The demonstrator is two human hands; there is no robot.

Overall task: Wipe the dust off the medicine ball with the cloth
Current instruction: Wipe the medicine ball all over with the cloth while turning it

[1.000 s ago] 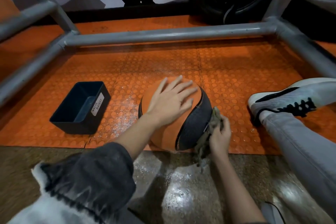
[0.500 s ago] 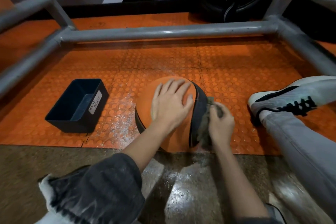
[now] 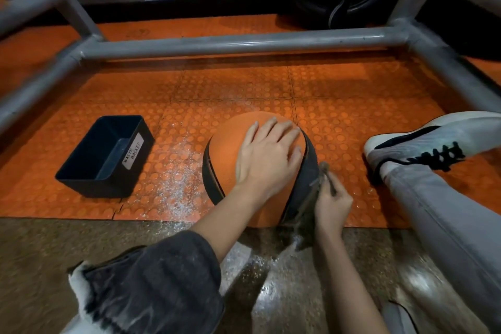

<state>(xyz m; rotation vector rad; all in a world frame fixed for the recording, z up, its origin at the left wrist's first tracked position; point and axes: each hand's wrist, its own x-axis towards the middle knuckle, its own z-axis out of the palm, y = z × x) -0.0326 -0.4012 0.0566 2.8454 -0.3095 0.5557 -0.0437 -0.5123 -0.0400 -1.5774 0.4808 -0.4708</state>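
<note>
Nearest the camera lay a glossy speckled floor [image 3: 81, 257], and a dark grey sleeve [image 3: 151, 282] covered the person's left forearm.

Just beyond, the right hand [image 3: 332, 206] was curled tightly around a bunched, drab cloth [image 3: 315, 190], pressing it against the lower right side of the medicine ball [image 3: 230, 149]. The ball, orange with black bands, sat on the near edge of an orange studded mat [image 3: 244, 89], in the middle of the scene. The left hand [image 3: 268, 154] lay flat on top of the ball, fingers straight and slightly spread, steadying it.

The wiping looked to be partway through. The orange top panel seemed free of dust, while the cloth worked on the right black band. White dust [image 3: 176, 179] speckled the mat to the left of the ball, probably knocked off it. The far side and underside were hidden, so how much was left there could not be told.

Farther left stood a dark bin [image 3: 127, 173] labelled "WASTE BASKET". To the right rested a white and black shoe [image 3: 423, 144]. A grey pipe frame [image 3: 230, 45] crossed the far side.
</note>
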